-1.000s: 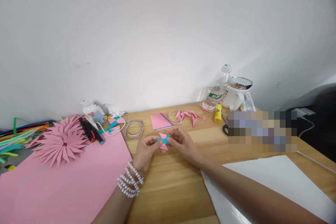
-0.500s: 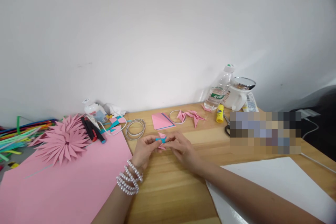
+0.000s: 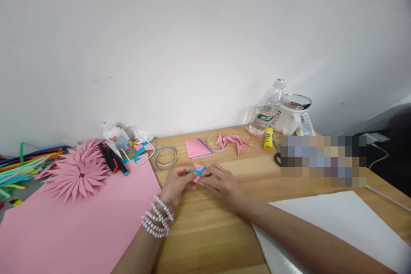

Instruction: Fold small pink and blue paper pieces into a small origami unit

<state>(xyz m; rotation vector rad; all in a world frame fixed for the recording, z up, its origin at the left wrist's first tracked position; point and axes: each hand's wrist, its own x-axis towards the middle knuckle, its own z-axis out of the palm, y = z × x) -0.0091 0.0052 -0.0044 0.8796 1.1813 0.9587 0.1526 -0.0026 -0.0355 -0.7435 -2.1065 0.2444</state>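
Note:
Between my hands, just above the wooden table, is a small piece of folded origami paper (image 3: 198,171), pink at its points and blue across the middle. My left hand (image 3: 176,182) pinches its left side between thumb and fingers; several strands of beads circle that wrist. On the opposite side my right hand (image 3: 223,182) has its fingers closed on the paper's right edge. Beyond the hands lies a stack of square paper sheets (image 3: 196,147), pink on top with blue showing at the edge. To its right rest pink folded paper pieces (image 3: 236,142).
Pink card sheets (image 3: 96,231) with a spiky pink paper flower (image 3: 81,175) cover the left, beside box cutters (image 3: 112,158) and pipe cleaners (image 3: 28,162). Back right stand a water bottle (image 3: 267,109), glue stick (image 3: 269,139) and mug (image 3: 285,120). A white board (image 3: 334,218) lies front right.
More of the blue middle of the paper shows, with blue now spreading wider between the fingers. My right hand has shifted slightly; the left stays nearly in place.

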